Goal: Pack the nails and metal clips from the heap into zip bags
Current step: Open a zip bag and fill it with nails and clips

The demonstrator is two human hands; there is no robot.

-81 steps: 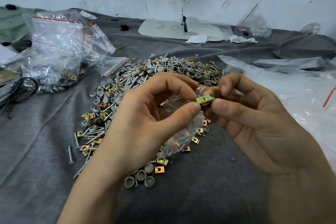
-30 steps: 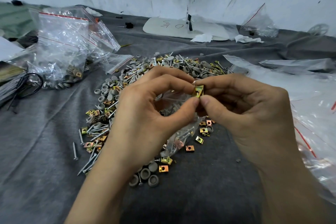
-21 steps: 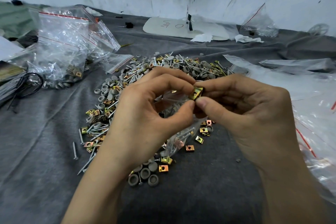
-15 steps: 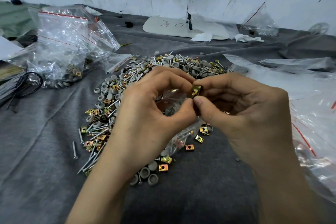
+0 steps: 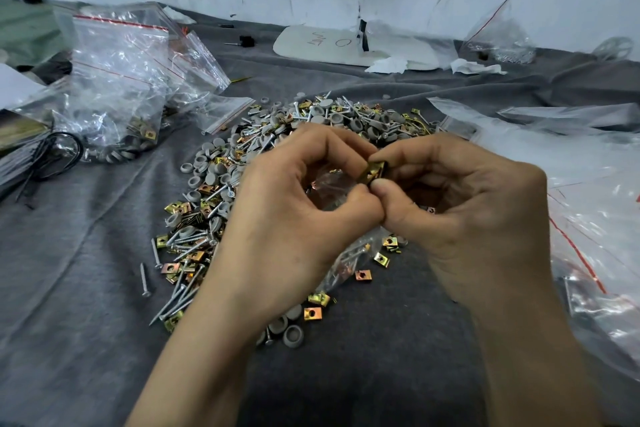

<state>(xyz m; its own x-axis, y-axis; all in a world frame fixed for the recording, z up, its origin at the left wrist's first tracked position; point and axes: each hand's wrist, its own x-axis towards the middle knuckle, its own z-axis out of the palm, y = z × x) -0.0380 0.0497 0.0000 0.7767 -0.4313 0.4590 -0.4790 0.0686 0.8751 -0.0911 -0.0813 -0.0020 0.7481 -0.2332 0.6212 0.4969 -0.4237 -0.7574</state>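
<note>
Brass-coloured metal clip [image 5: 374, 172] is pinched between the thumb and forefinger of the right hand [image 5: 467, 211], just where the two hands meet. The left hand [image 5: 294, 218] has its fingers curled and pinches the top of a small clear zip bag [image 5: 348, 262]. The body of the bag hangs down under the hands, with some nails and clips inside it. The two thumbs touch each other. I cannot tell if the mouth of the bag is really open under the clip, because the fingers hide it.

Beyond the left hand and to its left lies the heap [image 5: 242, 163] of nails, clips and grey caps, on the grey cloth [image 5: 363, 357]. A few loose clips [image 5: 381, 258] lie just under the right hand. Filled bags [image 5: 117, 80] stand well to the left of the left hand, and empty bags [image 5: 588, 218] lie to the right of the right hand.

I judge that the step in hand is to push this clip into the bag. If the mouth is too narrow, the edge of the clip can catch on the zip strip, slip from the fingers and fall among the loose clips below. If the left hand loosens, the hanging bag can tip and spill. If it squeezes too hard, the nail points may pierce the thin plastic.
</note>
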